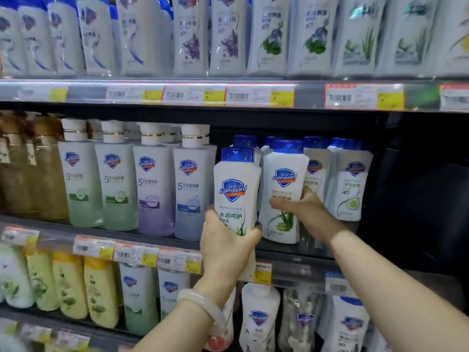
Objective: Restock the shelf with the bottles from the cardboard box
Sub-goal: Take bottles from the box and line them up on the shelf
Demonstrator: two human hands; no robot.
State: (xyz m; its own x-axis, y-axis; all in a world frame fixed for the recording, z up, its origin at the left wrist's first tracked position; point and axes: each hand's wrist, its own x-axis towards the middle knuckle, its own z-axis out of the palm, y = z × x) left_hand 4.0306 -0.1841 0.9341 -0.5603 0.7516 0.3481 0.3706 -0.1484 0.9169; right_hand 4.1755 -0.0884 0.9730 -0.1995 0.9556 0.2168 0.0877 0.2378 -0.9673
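Note:
My left hand [225,246] grips the lower part of a white bottle with a blue cap [236,189], held upright in front of the middle shelf's edge [286,270]. My right hand [303,208] wraps around a second white blue-capped bottle [284,174] with an aloe picture, which stands on the middle shelf just to the right of the first. More blue-capped bottles [351,184] stand behind and to the right of it. The cardboard box is out of view.
Taller white-capped bottles [154,184] fill the middle shelf to the left. The upper shelf [228,94] carries a row of white bottles. Yellow and white bottles [100,290] stand on the lower shelf. A dark gap [418,186] lies at the right end of the middle shelf.

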